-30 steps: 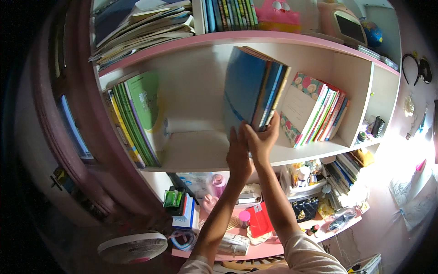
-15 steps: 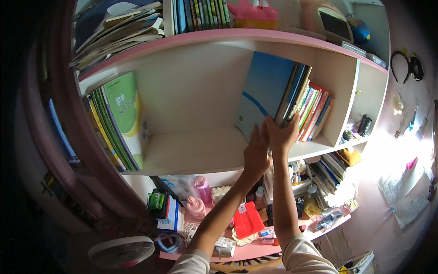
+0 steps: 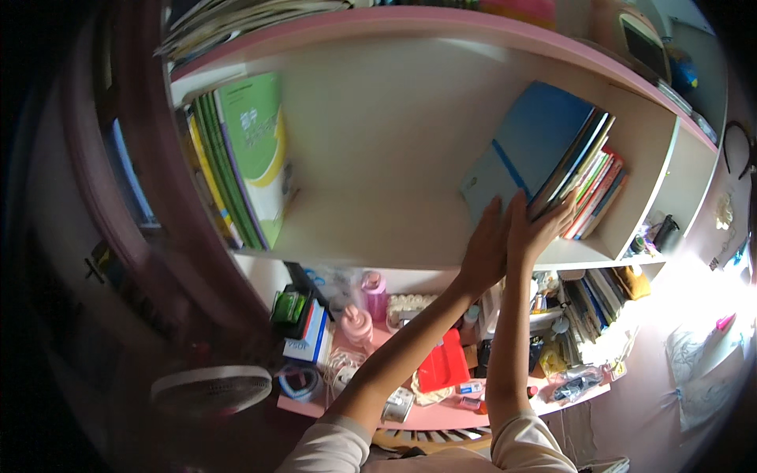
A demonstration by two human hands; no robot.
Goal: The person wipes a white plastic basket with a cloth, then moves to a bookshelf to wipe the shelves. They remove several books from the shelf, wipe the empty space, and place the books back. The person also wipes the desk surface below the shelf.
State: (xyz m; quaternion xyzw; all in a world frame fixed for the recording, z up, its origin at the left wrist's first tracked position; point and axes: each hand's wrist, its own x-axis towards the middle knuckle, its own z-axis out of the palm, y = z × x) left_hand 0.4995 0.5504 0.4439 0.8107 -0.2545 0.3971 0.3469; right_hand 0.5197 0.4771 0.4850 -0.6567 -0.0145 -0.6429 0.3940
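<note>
A blue book with a pale lower cover leans right on the white shelf, at the left end of a row of books. My left hand lies against the lower part of its cover, fingers stretched out and close together. Beside it, my right hand grips the lower edge of the blue book and the thin books right behind it, thumb on the cover side and fingers around the spines. Red, white and green spined books fill the row's right end, next to the shelf's side panel.
Green-covered books stand at the shelf's left end. Below are a pink desk with a red tray, pink bottles and stacked papers. A white fan is at lower left. A pink-edged shelf runs above.
The blue book and its row lean further right. Both hands have stayed against the books and moved with them. The whole view has shifted, showing less of the upper shelf.
</note>
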